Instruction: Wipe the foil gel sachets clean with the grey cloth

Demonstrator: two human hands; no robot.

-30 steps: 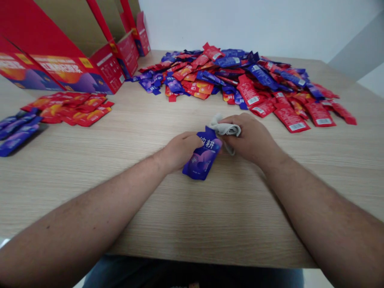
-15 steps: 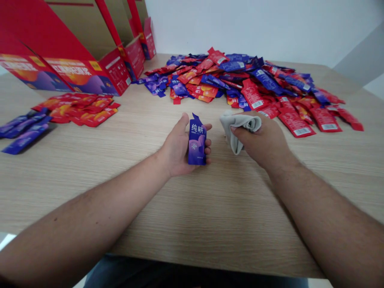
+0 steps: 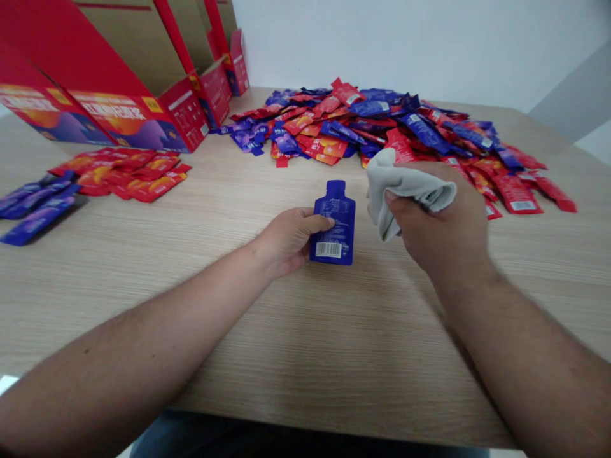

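My left hand (image 3: 293, 242) pinches a small purple-blue sachet (image 3: 340, 219) by its left side, thumb on top. The sachet stands with its narrow neck pointing away from me, and its back with a white barcode faces up. Bunched in my right hand (image 3: 443, 222) is a pale grey cloth (image 3: 389, 191), held a little to the right of the sachet and apart from it. The fingers under the sachet are mostly hidden.
A large pile of red and purple sachets (image 3: 324, 137) spreads across the back of the wooden table (image 3: 305, 343). At left lie red sachets (image 3: 128, 172) and purple sachets (image 3: 41, 203) in smaller groups. Open red cartons (image 3: 128, 121) stand behind them, near the white wall.
The sachet has turned from its printed front to its barcode side, and my left thumb now presses on it. My right hand has lifted slightly and moved right with the cloth.
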